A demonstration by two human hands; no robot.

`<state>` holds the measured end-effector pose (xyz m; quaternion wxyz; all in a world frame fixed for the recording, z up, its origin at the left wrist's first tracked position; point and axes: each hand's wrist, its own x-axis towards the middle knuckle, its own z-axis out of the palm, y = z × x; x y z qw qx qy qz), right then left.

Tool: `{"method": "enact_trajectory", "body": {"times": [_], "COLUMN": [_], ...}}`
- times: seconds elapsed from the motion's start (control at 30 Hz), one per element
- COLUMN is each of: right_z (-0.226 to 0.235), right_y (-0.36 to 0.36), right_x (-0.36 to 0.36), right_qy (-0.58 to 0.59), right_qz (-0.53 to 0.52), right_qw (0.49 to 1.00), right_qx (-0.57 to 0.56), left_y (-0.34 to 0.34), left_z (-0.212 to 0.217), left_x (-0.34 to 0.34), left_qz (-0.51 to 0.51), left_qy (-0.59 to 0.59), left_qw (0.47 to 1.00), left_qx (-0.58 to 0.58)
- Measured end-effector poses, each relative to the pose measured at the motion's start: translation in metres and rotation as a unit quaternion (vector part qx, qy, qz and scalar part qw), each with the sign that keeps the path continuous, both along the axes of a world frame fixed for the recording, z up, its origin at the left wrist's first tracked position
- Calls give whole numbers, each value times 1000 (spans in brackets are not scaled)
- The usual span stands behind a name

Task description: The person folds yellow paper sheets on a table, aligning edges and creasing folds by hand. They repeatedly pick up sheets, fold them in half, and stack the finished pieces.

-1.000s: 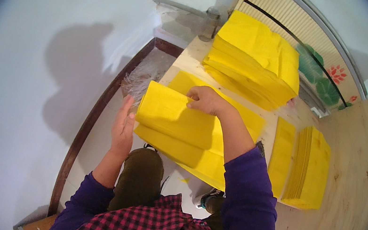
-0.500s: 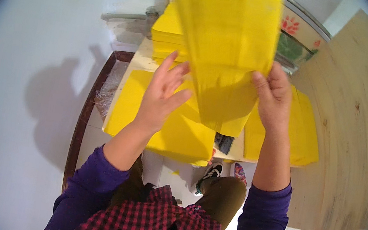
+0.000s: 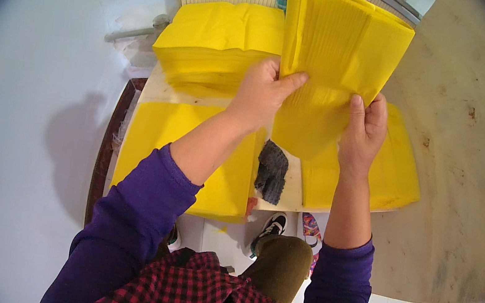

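My left hand (image 3: 262,93) is raised ahead of me, thumb stretched toward my right, fingers curled shut in a pinch. My right hand (image 3: 363,132) is level beside it, thumb upright, fingers clamped behind; both forearms bare below pushed-up sleeves.

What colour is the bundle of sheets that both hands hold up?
Bright yellow bundle of sheets, in the head view.

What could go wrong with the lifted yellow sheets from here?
Both hands, left hand and right hand, pinch the yellow bundle only near its lower edge, so loose sheets could fan out or slip. Lowered carelessly, it could knock the tall stack behind, or land askew across the piles on the bench.
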<state>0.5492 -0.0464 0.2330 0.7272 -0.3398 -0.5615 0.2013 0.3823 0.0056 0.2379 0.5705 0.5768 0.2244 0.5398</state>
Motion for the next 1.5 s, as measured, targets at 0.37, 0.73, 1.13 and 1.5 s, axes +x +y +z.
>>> {"method": "enact_trajectory", "body": {"times": [0.37, 0.73, 1.13, 1.5], "right_z": [-67, -98, -123, -21], "right_y": [83, 101, 99, 68], "right_x": [17, 26, 23, 69], "right_qy": [73, 27, -10, -85], "right_qz": [25, 44, 24, 12], "right_qw": [995, 981, 966, 921], "right_qx": [-65, -188, -257, -380], "left_y": [87, 105, 100, 72], "left_z": [-55, -77, -105, -47], "left_x": [27, 27, 22, 73], "left_qz": [24, -29, -48, -101], "left_qy": [33, 85, 114, -67], "left_qw": [999, 995, 991, 985], "left_qx": [-13, -36, -52, -121]}}
